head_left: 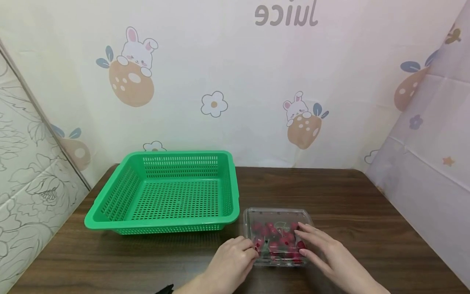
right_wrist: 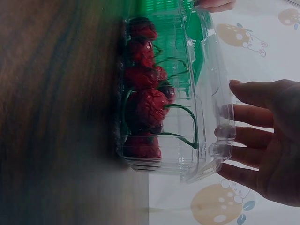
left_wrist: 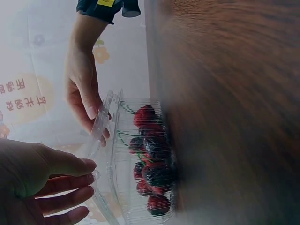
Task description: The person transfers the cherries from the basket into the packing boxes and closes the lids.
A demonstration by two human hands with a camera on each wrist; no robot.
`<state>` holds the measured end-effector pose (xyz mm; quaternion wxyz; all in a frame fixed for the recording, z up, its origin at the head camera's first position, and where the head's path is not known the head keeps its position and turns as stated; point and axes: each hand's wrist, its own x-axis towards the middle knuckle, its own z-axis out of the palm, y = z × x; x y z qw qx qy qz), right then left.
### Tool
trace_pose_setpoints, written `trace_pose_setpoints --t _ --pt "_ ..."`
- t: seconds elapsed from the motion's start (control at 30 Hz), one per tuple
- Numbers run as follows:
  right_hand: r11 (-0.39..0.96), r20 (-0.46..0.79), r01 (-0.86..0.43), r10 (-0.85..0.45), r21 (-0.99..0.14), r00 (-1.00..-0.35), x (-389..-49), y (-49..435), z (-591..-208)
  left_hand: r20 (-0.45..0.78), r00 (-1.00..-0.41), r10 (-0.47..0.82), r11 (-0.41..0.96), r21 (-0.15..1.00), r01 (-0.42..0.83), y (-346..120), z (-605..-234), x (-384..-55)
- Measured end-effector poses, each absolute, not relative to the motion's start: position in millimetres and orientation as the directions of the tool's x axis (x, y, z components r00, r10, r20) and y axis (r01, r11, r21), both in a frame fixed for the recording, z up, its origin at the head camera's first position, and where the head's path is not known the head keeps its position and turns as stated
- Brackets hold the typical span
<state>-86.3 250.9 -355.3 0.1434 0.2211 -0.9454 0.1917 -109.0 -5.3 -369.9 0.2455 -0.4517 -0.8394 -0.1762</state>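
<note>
A clear plastic clamshell box (head_left: 278, 261) of red cherries (head_left: 273, 232) with green stems sits on the table. Its clear lid (right_wrist: 218, 93) tilts, with a gap between it and the tray in both wrist views. At the front left corner, my left hand (head_left: 233, 259) pinches the lid's edge between thumb and index finger; the left wrist view shows this hand (left_wrist: 51, 183) from close by. My right hand (head_left: 330, 251) has its fingers extended over the lid's right side. In the right wrist view, this hand's fingertips (right_wrist: 225, 131) lie against the lid's outer face.
A green plastic basket (head_left: 161, 225) with slotted walls stands on the dark wooden table (head_left: 349, 204), left of the box and close to it. Behind the table hangs a printed curtain (head_left: 249, 130), with another one (head_left: 437, 159) along the right side.
</note>
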Motion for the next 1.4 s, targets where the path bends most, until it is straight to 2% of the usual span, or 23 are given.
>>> trace_pose_setpoints --t 0.2,0.3,0.37,0.47,0.6,0.73,0.9,1.1,1.2,1.4 --pt "0.839 0.372 -0.480 -0.373 -0.256 -0.850 -86 250 -360 0.540 -0.472 0.696 0.529 0.059 0.847 -9 -373 -108" --pt "0.846 0.367 -0.469 -0.364 -0.256 -0.856 -86 250 -361 0.541 -0.479 0.691 0.514 0.098 0.852 -12 -376 -108" --pt "0.847 0.366 -0.464 -0.359 -0.260 -0.859 -85 250 -361 0.549 -0.504 0.666 0.516 0.149 0.844 -14 -377 -109" --pt "0.844 0.365 -0.468 -0.362 -0.263 -0.858 -85 250 -361 0.509 -0.610 0.608 0.532 0.310 0.788 -18 -378 -109" --pt "0.843 0.362 -0.469 -0.364 -0.262 -0.858 -85 251 -361 0.326 -0.775 0.541 0.511 0.604 0.611 -22 -379 -112" --pt "0.845 0.358 -0.464 -0.361 -0.264 -0.861 -85 251 -361 0.142 -0.835 0.532 0.392 0.832 0.392 -22 -382 -116" --pt "0.845 0.367 -0.467 -0.361 -0.260 -0.857 -85 252 -361 -0.039 -0.834 0.550 0.189 0.979 0.078 -19 -388 -120" --pt "0.845 0.364 -0.467 -0.362 -0.259 -0.858 -85 252 -361 -0.174 -0.765 0.620 0.003 0.976 -0.220 -16 -395 -125" --pt "0.849 0.355 -0.459 -0.357 -0.262 -0.864 -86 252 -362 -0.208 -0.744 0.636 -0.009 0.961 -0.277 -14 -397 -127" --pt "0.853 0.360 -0.455 -0.353 -0.256 -0.864 -85 252 -361 -0.236 -0.736 0.634 0.005 0.953 -0.302 -13 -399 -129"
